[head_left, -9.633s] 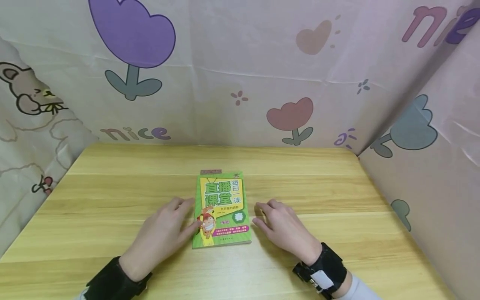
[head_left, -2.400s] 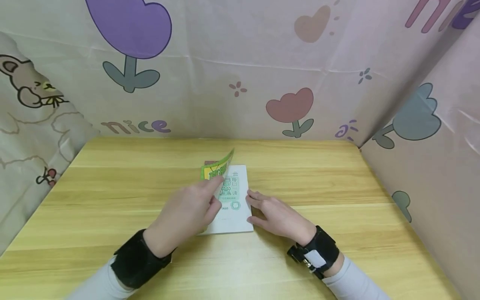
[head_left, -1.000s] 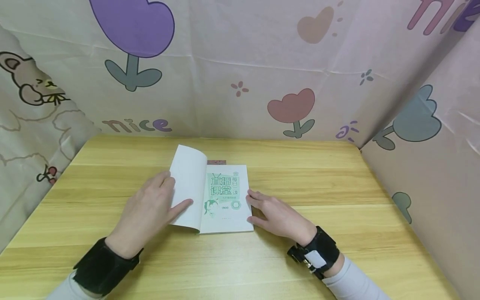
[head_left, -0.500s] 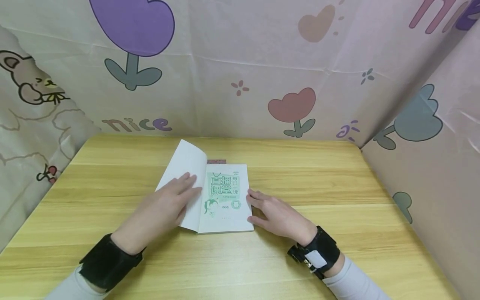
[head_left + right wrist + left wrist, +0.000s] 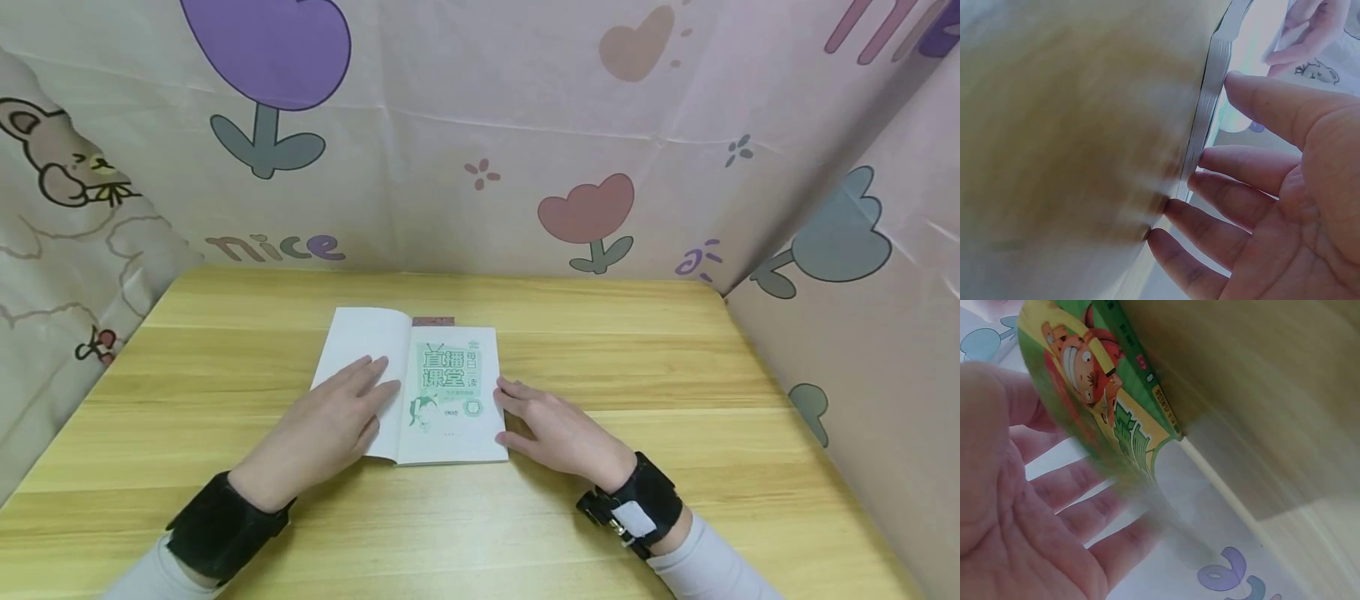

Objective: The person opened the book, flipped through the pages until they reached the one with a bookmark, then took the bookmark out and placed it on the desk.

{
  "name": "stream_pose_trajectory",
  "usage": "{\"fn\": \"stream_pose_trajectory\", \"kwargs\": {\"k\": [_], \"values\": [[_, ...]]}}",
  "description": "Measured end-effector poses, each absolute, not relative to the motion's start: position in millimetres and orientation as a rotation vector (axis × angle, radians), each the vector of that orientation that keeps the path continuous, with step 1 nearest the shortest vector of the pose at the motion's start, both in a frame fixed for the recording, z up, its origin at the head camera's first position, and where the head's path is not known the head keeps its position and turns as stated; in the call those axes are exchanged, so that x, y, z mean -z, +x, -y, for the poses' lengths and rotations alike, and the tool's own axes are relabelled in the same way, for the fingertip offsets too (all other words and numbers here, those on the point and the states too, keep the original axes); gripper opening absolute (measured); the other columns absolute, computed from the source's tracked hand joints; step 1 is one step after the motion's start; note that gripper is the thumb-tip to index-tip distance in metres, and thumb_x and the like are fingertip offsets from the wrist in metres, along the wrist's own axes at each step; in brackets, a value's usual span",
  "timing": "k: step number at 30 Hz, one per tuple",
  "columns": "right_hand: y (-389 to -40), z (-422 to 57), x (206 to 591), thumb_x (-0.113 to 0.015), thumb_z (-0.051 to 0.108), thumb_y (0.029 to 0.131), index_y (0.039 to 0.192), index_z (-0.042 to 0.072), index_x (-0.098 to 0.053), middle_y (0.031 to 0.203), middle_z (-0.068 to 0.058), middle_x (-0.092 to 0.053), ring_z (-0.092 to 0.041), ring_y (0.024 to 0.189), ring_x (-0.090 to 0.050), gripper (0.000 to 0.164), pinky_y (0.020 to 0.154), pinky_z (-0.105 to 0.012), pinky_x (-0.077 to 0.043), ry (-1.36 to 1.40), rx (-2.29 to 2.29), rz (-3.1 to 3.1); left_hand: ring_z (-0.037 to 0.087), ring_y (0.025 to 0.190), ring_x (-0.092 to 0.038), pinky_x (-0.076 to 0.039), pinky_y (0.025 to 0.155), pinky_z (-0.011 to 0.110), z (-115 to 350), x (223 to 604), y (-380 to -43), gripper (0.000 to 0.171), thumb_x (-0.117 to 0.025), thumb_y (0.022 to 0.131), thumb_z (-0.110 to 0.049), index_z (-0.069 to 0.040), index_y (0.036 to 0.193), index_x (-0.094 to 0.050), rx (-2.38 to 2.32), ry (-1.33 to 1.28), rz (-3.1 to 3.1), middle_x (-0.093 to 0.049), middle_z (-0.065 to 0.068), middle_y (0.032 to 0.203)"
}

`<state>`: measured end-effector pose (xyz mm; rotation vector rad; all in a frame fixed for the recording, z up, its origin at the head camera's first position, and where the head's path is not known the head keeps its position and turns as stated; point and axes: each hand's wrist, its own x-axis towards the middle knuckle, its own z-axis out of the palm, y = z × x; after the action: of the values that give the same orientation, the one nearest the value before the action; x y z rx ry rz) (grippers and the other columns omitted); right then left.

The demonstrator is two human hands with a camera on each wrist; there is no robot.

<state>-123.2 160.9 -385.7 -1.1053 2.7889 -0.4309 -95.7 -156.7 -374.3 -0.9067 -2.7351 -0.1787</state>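
Note:
A paperback book [image 5: 450, 437] lies on the table, its front cover turned over to the left. The right-hand page carries green print and a cartoon figure. My left hand [image 5: 322, 429] rests on the white inside of the cover [image 5: 367, 333], fingers extended. In the left wrist view the cover's green and yellow outer side [image 5: 1085, 369], with a cartoon child, stands beside the fingers, partly blurred. At the book's right edge, the fingertips of my right hand [image 5: 562, 433] touch it. The right wrist view has these fingers [image 5: 1241, 165] against the page block [image 5: 1200, 125].
A reddish-brown strip [image 5: 433, 321] shows just behind the book's top edge. The wooden table [image 5: 615, 350] is bounded by a printed cloth [image 5: 427, 225] at the back and both sides. Black bands [image 5: 225, 527] sit on both wrists.
The book was closed at first; my left hand has turned its cover over to the left. Since half a second ago the cover has come down flatter. My right hand stays at the edge.

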Motion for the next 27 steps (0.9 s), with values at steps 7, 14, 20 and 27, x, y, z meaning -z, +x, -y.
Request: {"fn": "stream_pose_trajectory", "kwargs": {"k": [7,14,20,27], "values": [[-123,-160,385,-0.063,0.034,0.093,0.140,0.001,-0.050,0.147,-0.015,-0.037,-0.026,0.133,-0.036,0.058,0.102,-0.037,-0.033,-1.105,0.431,-2.791,0.036,0.123,-0.045,-0.040,0.096,0.048,160,378,-92,0.042,-0.061,0.087,-0.016,-0.003,0.127,-0.060,0.194,-0.849,2.783,-0.047,0.023,0.136],[-123,-160,385,-0.063,0.035,0.093,0.140,0.002,-0.050,0.148,-0.015,-0.036,-0.026,0.133,-0.035,0.059,0.102,-0.037,-0.033,-1.121,0.421,-2.792,0.035,0.118,-0.050,-0.045,0.090,0.048,163,384,-93,0.036,-0.061,0.085,-0.012,-0.005,0.120,-0.059,0.239,-0.851,2.768,-0.052,0.023,0.128],[-122,-162,385,-0.062,0.036,0.093,0.141,0.002,-0.049,0.148,-0.013,-0.036,-0.025,0.134,-0.035,0.060,0.102,-0.038,-0.032,-1.098,0.400,-2.800,0.034,0.116,-0.052,-0.047,0.087,0.048,164,390,-97,0.033,-0.061,0.084,-0.010,-0.007,0.116,-0.057,0.260,-0.865,2.749,-0.056,0.020,0.123],[-123,-162,386,-0.062,0.036,0.093,0.140,0.002,-0.050,0.148,-0.014,-0.037,-0.025,0.133,-0.036,0.059,0.102,-0.037,-0.032,-1.118,0.404,-2.801,0.034,0.114,-0.054,-0.046,0.089,0.048,163,393,-96,0.047,-0.064,0.083,-0.009,-0.005,0.129,-0.055,0.263,-0.844,2.813,-0.054,0.022,0.125]]}}
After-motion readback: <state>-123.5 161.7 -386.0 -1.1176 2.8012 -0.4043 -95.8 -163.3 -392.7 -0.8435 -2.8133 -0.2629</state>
